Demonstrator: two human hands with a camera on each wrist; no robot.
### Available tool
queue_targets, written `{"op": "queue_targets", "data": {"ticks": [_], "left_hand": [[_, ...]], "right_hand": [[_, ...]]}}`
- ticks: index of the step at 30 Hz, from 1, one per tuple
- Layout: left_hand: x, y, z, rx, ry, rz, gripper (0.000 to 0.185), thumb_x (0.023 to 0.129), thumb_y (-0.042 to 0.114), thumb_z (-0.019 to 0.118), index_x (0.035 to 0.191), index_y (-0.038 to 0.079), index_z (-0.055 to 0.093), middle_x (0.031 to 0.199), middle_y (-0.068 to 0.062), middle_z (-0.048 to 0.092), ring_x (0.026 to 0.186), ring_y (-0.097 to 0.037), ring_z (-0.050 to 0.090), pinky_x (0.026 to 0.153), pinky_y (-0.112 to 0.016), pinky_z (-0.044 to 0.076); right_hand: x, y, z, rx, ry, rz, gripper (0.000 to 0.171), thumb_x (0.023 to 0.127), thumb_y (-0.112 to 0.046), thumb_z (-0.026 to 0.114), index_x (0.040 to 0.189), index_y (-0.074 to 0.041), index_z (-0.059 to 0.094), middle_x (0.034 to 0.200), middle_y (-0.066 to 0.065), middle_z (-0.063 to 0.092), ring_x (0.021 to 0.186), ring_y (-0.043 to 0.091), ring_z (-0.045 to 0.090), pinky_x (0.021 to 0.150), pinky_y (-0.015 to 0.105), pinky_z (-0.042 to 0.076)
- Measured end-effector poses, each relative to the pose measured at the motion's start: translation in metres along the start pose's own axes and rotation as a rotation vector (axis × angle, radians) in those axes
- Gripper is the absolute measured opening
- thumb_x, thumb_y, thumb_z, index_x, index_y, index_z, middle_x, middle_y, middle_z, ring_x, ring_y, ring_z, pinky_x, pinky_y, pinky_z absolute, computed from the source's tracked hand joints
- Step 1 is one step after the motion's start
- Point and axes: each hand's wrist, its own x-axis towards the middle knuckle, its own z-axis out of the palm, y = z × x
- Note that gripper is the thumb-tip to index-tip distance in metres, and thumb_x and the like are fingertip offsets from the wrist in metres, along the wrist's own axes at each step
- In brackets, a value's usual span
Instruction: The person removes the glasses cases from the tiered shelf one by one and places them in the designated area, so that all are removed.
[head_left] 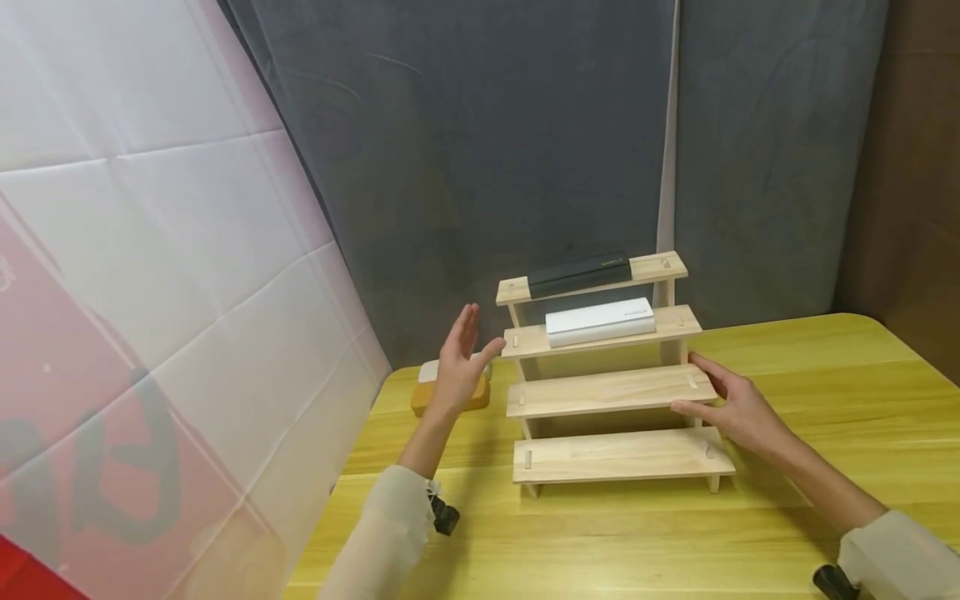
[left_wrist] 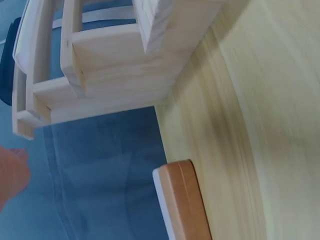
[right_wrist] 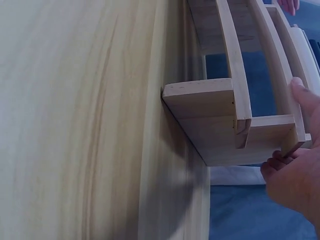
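A light wooden rack (head_left: 611, 392) with stepped shelves stands on the table. My right hand (head_left: 742, 408) grips the right end of its second shelf from the bottom, thumb at the front edge and fingers around the end. Beside the left end of the upper shelves, my left hand (head_left: 459, 367) is held up with straight fingers and holds nothing. Its thumb tip looks close to the shelf end in the head view. On the top shelf lies a long black case (head_left: 579, 277). A white case (head_left: 600, 322) with a flap lid sits one shelf lower.
Behind the left hand, an orange-brown case (head_left: 423, 398) and a white case (head_left: 429, 372) lie on the yellow wood-grain table (head_left: 600, 550). A grey curtain (head_left: 480, 150) hangs at the back. On the left is a white and pink printed sheet (head_left: 187, 250).
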Motion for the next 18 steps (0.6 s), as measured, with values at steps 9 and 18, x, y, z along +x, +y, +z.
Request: {"op": "queue_targets", "data": {"ticks": [9, 18], "left_hand": [[0.001, 0.011, 0.017, -0.017, -0.053, -0.015, 0.084, 0.101, 0.020, 0.077, 0.169, 0.011, 0.027, 0.171, -0.002, 0.035, 0.155, -0.021, 0.036, 0.128, -0.043, 0.029], [0.004, 0.014, 0.033, -0.031, -0.089, -0.007, 0.084, 0.102, 0.020, 0.076, 0.168, 0.004, 0.026, 0.172, -0.008, 0.031, 0.157, -0.025, 0.034, 0.126, -0.038, 0.032]], "right_hand": [[0.007, -0.007, -0.008, 0.046, 0.038, -0.023, 0.097, 0.101, -0.031, 0.076, 0.169, 0.000, 0.014, 0.170, 0.028, 0.024, 0.153, 0.054, 0.028, 0.122, 0.050, 0.032], [0.019, -0.015, -0.013, 0.109, 0.106, -0.061, 0.093, 0.106, -0.030, 0.069, 0.171, -0.007, 0.006, 0.174, 0.022, 0.010, 0.155, 0.051, 0.021, 0.104, -0.002, 0.026]]}}
